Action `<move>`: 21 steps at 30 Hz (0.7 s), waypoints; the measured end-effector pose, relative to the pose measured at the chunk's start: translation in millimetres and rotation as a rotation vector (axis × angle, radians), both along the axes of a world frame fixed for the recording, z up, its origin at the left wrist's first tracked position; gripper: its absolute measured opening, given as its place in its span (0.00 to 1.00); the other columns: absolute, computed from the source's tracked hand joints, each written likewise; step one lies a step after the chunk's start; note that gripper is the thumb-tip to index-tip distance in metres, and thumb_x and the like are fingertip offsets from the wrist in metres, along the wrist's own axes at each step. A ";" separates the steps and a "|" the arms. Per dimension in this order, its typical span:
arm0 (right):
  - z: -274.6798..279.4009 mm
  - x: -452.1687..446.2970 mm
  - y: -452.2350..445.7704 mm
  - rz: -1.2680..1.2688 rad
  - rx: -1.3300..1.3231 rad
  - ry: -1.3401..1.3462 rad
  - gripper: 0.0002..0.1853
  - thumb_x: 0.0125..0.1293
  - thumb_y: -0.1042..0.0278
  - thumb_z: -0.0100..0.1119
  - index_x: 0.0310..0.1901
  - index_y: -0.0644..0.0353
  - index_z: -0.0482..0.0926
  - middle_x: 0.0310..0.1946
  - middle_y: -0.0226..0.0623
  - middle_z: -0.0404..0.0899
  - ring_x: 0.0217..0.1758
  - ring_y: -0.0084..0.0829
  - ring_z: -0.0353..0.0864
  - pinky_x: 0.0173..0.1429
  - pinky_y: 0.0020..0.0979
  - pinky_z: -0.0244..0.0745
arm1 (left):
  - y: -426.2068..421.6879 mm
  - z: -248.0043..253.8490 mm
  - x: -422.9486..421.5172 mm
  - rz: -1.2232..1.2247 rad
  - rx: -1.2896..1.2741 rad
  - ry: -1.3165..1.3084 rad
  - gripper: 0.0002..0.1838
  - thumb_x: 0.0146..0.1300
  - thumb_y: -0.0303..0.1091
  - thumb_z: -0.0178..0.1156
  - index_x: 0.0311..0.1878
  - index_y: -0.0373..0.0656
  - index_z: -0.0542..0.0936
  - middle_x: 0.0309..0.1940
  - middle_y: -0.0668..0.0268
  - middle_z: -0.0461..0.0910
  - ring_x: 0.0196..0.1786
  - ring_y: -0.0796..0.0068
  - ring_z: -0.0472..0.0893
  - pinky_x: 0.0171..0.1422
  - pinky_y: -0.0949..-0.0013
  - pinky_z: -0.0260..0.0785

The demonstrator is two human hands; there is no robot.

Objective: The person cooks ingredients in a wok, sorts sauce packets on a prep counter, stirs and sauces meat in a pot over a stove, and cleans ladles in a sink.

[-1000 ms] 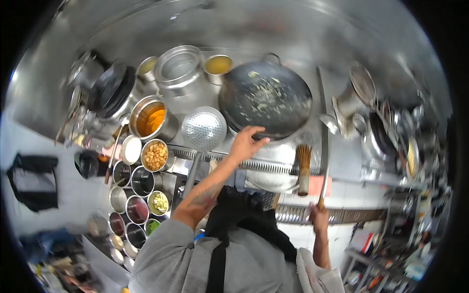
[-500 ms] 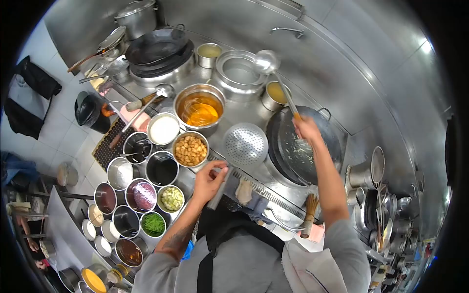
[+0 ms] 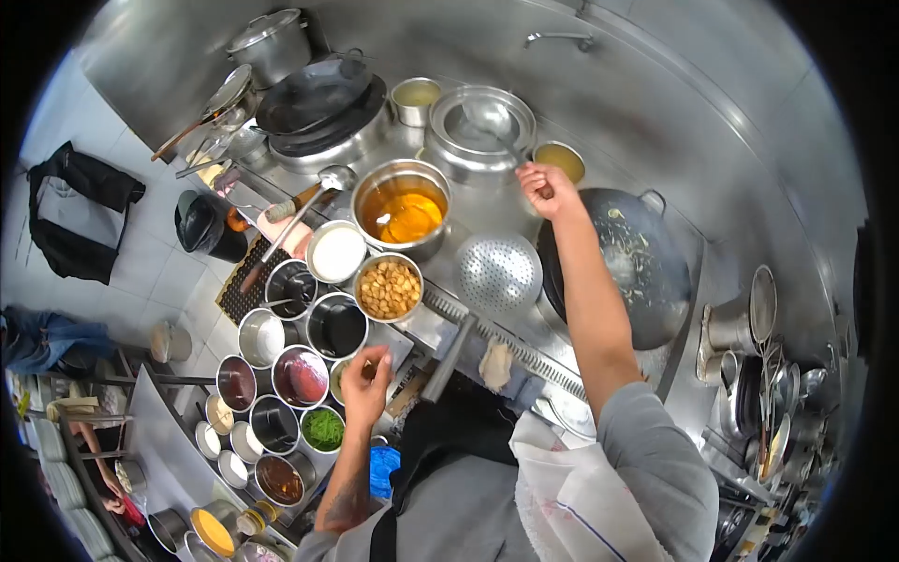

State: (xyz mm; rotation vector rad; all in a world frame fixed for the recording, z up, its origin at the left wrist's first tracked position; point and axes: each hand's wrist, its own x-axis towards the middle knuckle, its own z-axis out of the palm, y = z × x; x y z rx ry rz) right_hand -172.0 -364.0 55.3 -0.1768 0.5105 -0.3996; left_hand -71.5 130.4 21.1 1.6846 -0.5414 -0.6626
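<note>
My right hand [image 3: 549, 193] is closed around the handle of a ladle [image 3: 489, 117], whose bowl is over the mouth of a round metal pot [image 3: 438, 140]. Below that forearm sits a dark wok [image 3: 660, 314] with small pale scraps inside and haze above it. My left hand [image 3: 365, 386] hovers over the metal containers, fingers loosely curled and apart, with nothing visible in it. It partly hides a container behind it. Closest to it are a container of chopped greens [image 3: 323, 429] and one with reddish contents [image 3: 300, 375]. A thick grey handle [image 3: 449, 361] lies to its right.
A perforated skimmer [image 3: 499, 272] lies left of the wok. Beyond my left hand stand a pot of orange oil [image 3: 403, 211] and a container of browned cubes [image 3: 388, 288]. Stacked woks [image 3: 314, 98] are at the back left. A tap [image 3: 559, 40] projects from the wall.
My right hand has swung the ladle left from above the wok, bringing its bowl down to the round pot. My left hand has moved away from the grey handle toward the containers. The view has shifted.
</note>
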 end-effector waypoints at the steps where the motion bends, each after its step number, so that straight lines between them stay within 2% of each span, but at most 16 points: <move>1: 13.6 -26.4 8.3 -0.005 -0.050 -0.012 0.06 0.73 0.77 0.49 0.40 0.72 0.67 0.24 0.31 0.67 0.19 0.16 0.67 0.18 0.15 0.65 | -13.2 4.6 -7.8 -0.053 0.016 -0.036 0.11 0.70 0.31 0.64 0.51 0.36 0.82 0.32 0.68 0.83 0.29 0.85 0.78 0.33 0.78 0.72; 2: 31.6 -55.4 19.8 -0.013 -0.093 -0.022 0.06 0.73 0.77 0.49 0.42 0.74 0.67 0.25 0.31 0.68 0.20 0.16 0.67 0.18 0.15 0.65 | -29.9 10.2 -20.8 -0.074 -0.062 -0.001 0.11 0.70 0.31 0.64 0.51 0.36 0.82 0.33 0.66 0.84 0.29 0.85 0.78 0.33 0.77 0.72; 3: 51.4 -108.5 50.4 -0.059 -0.112 0.009 0.08 0.73 0.76 0.49 0.44 0.75 0.67 0.26 0.32 0.68 0.20 0.15 0.67 0.18 0.15 0.65 | -47.9 21.7 -37.7 -0.227 -0.009 -0.063 0.12 0.69 0.31 0.64 0.52 0.36 0.82 0.38 0.64 0.85 0.30 0.84 0.79 0.34 0.76 0.73; 4: 91.6 -145.9 58.1 -0.089 -0.195 0.027 0.09 0.74 0.76 0.49 0.46 0.76 0.67 0.27 0.32 0.69 0.21 0.15 0.67 0.18 0.15 0.65 | -68.3 24.3 -60.8 -0.274 -0.091 -0.056 0.12 0.69 0.31 0.64 0.52 0.36 0.81 0.39 0.65 0.84 0.30 0.83 0.80 0.34 0.76 0.73; 6: 133.7 -211.8 77.9 -0.115 -0.336 0.166 0.10 0.74 0.75 0.49 0.47 0.76 0.67 0.28 0.32 0.69 0.21 0.14 0.66 0.17 0.14 0.65 | -98.9 12.7 -97.3 -0.396 -0.173 -0.007 0.12 0.70 0.31 0.64 0.52 0.36 0.81 0.37 0.67 0.83 0.30 0.84 0.79 0.35 0.77 0.73; 7: 147.6 -243.7 86.1 -0.131 -0.355 0.234 0.14 0.74 0.74 0.52 0.52 0.78 0.67 0.29 0.31 0.69 0.21 0.12 0.66 0.16 0.13 0.63 | -110.5 6.9 -117.6 -0.463 -0.202 0.030 0.11 0.70 0.30 0.64 0.52 0.36 0.81 0.37 0.68 0.83 0.30 0.84 0.79 0.35 0.77 0.73; 8: 159.5 -277.3 95.0 -0.183 -0.347 0.245 0.14 0.74 0.74 0.52 0.52 0.78 0.67 0.29 0.31 0.69 0.21 0.12 0.66 0.16 0.13 0.63 | -120.5 9.9 -140.0 -0.526 -0.229 0.071 0.11 0.70 0.30 0.63 0.52 0.36 0.81 0.37 0.68 0.82 0.30 0.85 0.78 0.35 0.77 0.73; 9: 170.7 -306.4 103.6 -0.160 -0.402 0.364 0.12 0.74 0.74 0.52 0.49 0.76 0.68 0.27 0.30 0.70 0.20 0.12 0.66 0.17 0.14 0.64 | -125.3 14.0 -158.9 -0.598 -0.166 0.080 0.11 0.71 0.30 0.63 0.52 0.36 0.81 0.41 0.68 0.84 0.34 0.84 0.80 0.37 0.77 0.73; 11: 179.9 -358.7 120.2 -0.144 -0.522 0.615 0.09 0.73 0.72 0.54 0.42 0.71 0.72 0.25 0.28 0.73 0.20 0.11 0.67 0.17 0.13 0.64 | -134.9 9.8 -200.1 -0.689 -0.195 0.141 0.11 0.71 0.29 0.62 0.53 0.35 0.81 0.41 0.67 0.83 0.34 0.85 0.79 0.37 0.77 0.73; 12: 181.9 -379.2 128.8 -0.164 -0.513 0.624 0.09 0.73 0.72 0.54 0.42 0.71 0.72 0.25 0.28 0.73 0.20 0.11 0.67 0.17 0.13 0.64 | -137.6 6.7 -217.0 -0.731 -0.229 0.195 0.11 0.71 0.29 0.62 0.53 0.35 0.81 0.41 0.67 0.83 0.34 0.85 0.79 0.38 0.77 0.74; 14: 185.5 -414.3 143.6 -0.085 -0.542 0.995 0.08 0.72 0.71 0.55 0.37 0.68 0.74 0.26 0.30 0.75 0.19 0.11 0.68 0.17 0.14 0.63 | -140.2 -2.5 -240.2 -0.787 -0.254 0.228 0.12 0.71 0.28 0.62 0.54 0.35 0.80 0.42 0.67 0.83 0.34 0.86 0.78 0.40 0.77 0.74; 15: 174.6 -436.6 144.1 -0.012 -0.623 1.081 0.09 0.72 0.70 0.55 0.32 0.63 0.76 0.24 0.28 0.74 0.20 0.10 0.68 0.16 0.14 0.62 | -141.0 -3.5 -247.0 -0.818 -0.248 0.226 0.12 0.71 0.30 0.62 0.55 0.36 0.80 0.41 0.68 0.83 0.33 0.86 0.78 0.38 0.77 0.74; 16: 169.9 -452.5 146.7 -0.016 -0.625 1.085 0.09 0.72 0.70 0.55 0.32 0.63 0.76 0.24 0.28 0.74 0.20 0.10 0.68 0.16 0.14 0.62 | -142.8 -4.4 -250.9 -0.846 -0.244 0.222 0.13 0.71 0.31 0.63 0.56 0.37 0.80 0.41 0.69 0.82 0.32 0.86 0.78 0.36 0.78 0.73; 18: 163.9 -474.3 156.3 0.100 -0.755 1.351 0.08 0.69 0.71 0.56 0.31 0.63 0.77 0.22 0.39 0.77 0.20 0.26 0.78 0.21 0.27 0.74 | -143.0 -8.2 -247.3 -0.832 -0.255 0.214 0.14 0.71 0.31 0.63 0.56 0.37 0.80 0.41 0.69 0.82 0.32 0.86 0.78 0.36 0.78 0.73; 19: 157.2 -484.3 163.5 0.106 -0.758 1.354 0.08 0.69 0.71 0.56 0.31 0.63 0.77 0.22 0.39 0.77 0.20 0.26 0.78 0.21 0.27 0.74 | -140.1 -11.4 -242.1 -0.815 -0.257 0.206 0.14 0.71 0.31 0.63 0.56 0.37 0.80 0.42 0.69 0.82 0.32 0.86 0.78 0.36 0.78 0.73; 21: 149.5 -490.2 168.4 0.286 -1.881 1.889 0.07 0.66 0.72 0.56 0.34 0.66 0.77 0.24 0.54 0.80 0.27 0.49 0.84 0.34 0.42 0.81 | -136.8 -20.2 -224.3 -0.768 -0.249 0.211 0.14 0.71 0.31 0.63 0.56 0.38 0.80 0.42 0.68 0.83 0.32 0.85 0.79 0.36 0.79 0.73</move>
